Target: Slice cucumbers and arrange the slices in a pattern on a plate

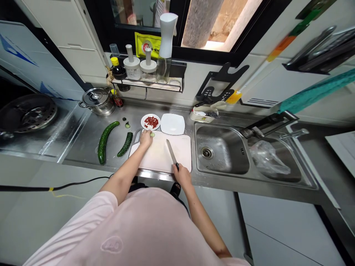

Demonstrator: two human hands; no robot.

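Honestly, seems early: left hand (145, 139) curled round a cucumber piece (152, 135), right hand (182, 175) gripping the knife (172, 152); left of the left hand, a long cucumber (104, 143) and shorter chunk (125, 144) sit unsliced.

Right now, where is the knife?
In the head view, the knife is over the right half of the white cutting board, left of the sink, its handle in the right hand.
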